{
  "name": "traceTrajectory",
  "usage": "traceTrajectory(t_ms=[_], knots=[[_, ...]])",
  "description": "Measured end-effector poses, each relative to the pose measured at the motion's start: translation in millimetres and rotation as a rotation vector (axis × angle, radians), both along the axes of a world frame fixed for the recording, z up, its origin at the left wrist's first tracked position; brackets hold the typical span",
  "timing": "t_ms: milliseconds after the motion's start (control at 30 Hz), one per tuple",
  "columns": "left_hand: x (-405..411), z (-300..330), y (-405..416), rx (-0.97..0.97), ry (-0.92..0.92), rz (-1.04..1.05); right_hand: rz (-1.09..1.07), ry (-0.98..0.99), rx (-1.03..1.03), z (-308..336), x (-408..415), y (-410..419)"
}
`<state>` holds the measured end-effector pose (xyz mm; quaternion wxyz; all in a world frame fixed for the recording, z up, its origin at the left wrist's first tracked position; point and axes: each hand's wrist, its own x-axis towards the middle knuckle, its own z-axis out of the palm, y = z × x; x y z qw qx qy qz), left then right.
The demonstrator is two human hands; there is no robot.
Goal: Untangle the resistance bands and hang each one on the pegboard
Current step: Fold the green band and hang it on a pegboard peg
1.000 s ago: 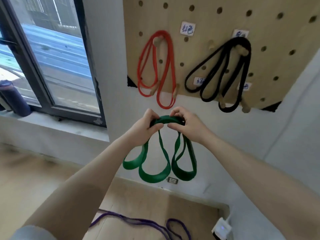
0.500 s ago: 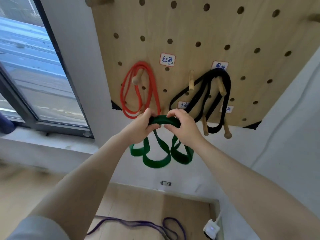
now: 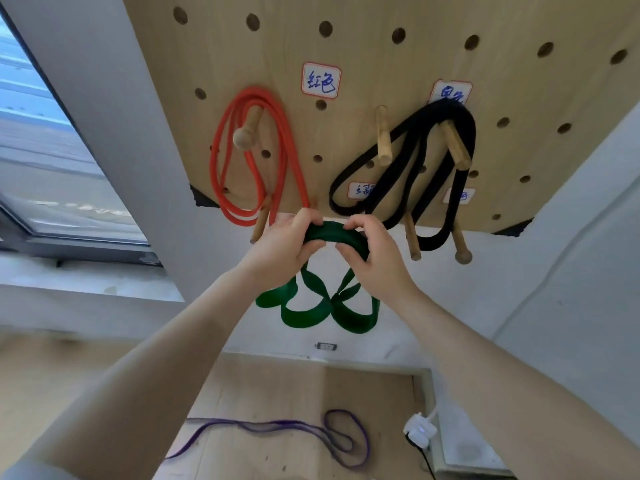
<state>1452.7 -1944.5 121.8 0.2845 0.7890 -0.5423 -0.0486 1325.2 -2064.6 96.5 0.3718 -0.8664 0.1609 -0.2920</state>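
My left hand (image 3: pixel 280 244) and my right hand (image 3: pixel 372 258) both grip the top of a folded green band (image 3: pixel 311 311), whose loops hang below them, just under the bottom edge of the wooden pegboard (image 3: pixel 381 46). A red band (image 3: pixel 287 147) hangs on a round-headed peg (image 3: pixel 246 131) at the board's left. A black band (image 3: pixel 433 161) is draped over pegs at the right. A purple band (image 3: pixel 294 431) lies on the wooden floor below.
A bare wooden peg (image 3: pixel 382 136) sticks out between the red and black bands, with more pegs (image 3: pixel 414 240) along the bottom edge. Paper labels (image 3: pixel 320 80) are stuck on the board. A window (image 3: pixel 45 150) is at left. A white plug (image 3: pixel 419 431) sits by the wall.
Both hands have lifted the green band up to the pegboard's bottom edge, and the view has tilted upward and come closer to the board.
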Motion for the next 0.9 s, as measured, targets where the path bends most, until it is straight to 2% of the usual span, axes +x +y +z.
traceTrajectory(t_ms=[367,500,733,900], knots=[[-46.0,-24.8,-23.1,-0.033,-0.012,0.064,-0.015,0.071,0.035,-25.1,-30.1,-19.4],[-40.5,-23.1,-19.5,-0.106,0.045,0.110,0.032,0.040,0.049,-15.6,-18.8,-21.1],[-4.1,-18.2,-4.3,-0.204,0.013,0.137,0.094,0.027,-0.022,-2.9,19.7,-13.8],[17.3,-14.8,-9.0,-0.179,0.200,0.090,0.057,0.009,0.014,-4.8,38.6,-13.5]])
